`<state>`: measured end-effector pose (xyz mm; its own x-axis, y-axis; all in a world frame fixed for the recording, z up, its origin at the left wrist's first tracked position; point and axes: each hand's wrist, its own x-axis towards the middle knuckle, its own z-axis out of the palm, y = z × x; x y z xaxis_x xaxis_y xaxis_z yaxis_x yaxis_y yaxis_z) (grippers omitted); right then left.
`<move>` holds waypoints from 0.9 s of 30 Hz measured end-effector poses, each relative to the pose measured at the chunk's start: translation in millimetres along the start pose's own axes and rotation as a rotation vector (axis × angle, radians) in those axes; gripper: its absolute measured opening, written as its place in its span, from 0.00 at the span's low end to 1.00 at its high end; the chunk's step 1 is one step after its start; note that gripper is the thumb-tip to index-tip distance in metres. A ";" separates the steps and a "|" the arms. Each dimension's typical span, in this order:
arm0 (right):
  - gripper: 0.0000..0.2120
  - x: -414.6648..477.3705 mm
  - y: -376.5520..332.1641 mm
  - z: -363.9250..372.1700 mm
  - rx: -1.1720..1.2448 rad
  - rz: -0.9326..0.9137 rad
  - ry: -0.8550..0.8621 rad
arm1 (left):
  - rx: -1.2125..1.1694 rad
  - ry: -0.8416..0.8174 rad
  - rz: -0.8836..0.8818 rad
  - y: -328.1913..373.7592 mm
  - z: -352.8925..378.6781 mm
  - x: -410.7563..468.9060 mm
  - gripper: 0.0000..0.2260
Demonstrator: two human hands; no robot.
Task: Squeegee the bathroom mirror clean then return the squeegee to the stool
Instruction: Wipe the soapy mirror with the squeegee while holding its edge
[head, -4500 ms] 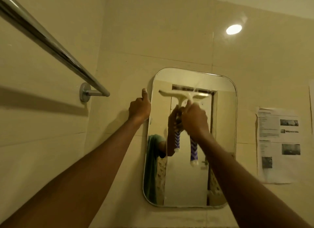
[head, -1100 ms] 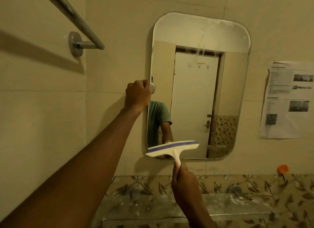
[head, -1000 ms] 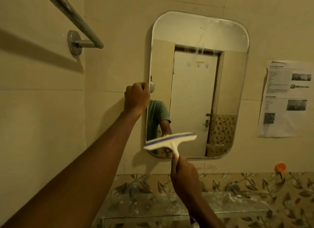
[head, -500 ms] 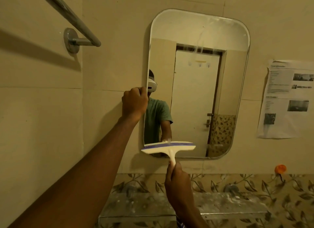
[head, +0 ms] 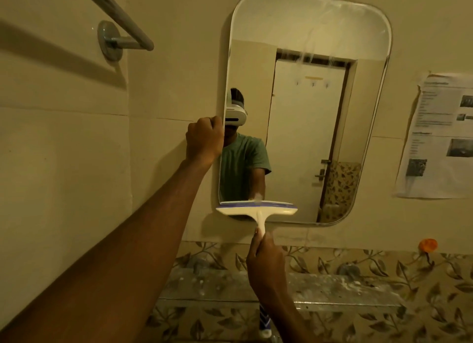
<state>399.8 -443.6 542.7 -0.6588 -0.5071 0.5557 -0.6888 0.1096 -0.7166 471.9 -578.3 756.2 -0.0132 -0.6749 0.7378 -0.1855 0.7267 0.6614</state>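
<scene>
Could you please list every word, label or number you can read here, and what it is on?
Printed sheet on the wall: text lines too blurred to read.
Yellow strip on the door reflected in the mirror: too small to read.
Squeegee: no lettering visible.

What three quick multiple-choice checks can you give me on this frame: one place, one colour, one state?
1. Where is the squeegee blade?
A) mirror's bottom-left corner
B) mirror's top
C) mirror's right edge

2. What colour is the stripe along the blade?
A) red
B) blue
C) green

3. What is the left hand doing?
A) lying flat on the glass
B) curled round the mirror's left edge
C) hanging idle

Key:
1A: the blade lies across the lower left corner, and the right hand holds the handle below.
2B: a blue band runs along its top.
3B: its fingers curl at that edge.
</scene>
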 end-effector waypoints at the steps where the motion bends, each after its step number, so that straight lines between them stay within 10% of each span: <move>1: 0.16 -2.6 -1.4 -0.2 0.007 0.002 -0.002 | -0.019 -0.015 -0.017 -1.3 -0.4 -1.2 0.21; 27: 0.16 23.7 -30.4 -15.7 0.027 -0.004 0.114 | -0.064 -0.114 -0.070 -38.3 -1.2 -38.7 0.20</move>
<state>400.4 -445.4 584.2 -0.6871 -0.4069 0.6019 -0.6842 0.0834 -0.7245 480.8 -579.8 702.5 -0.1143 -0.7317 0.6720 -0.1268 0.6816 0.7206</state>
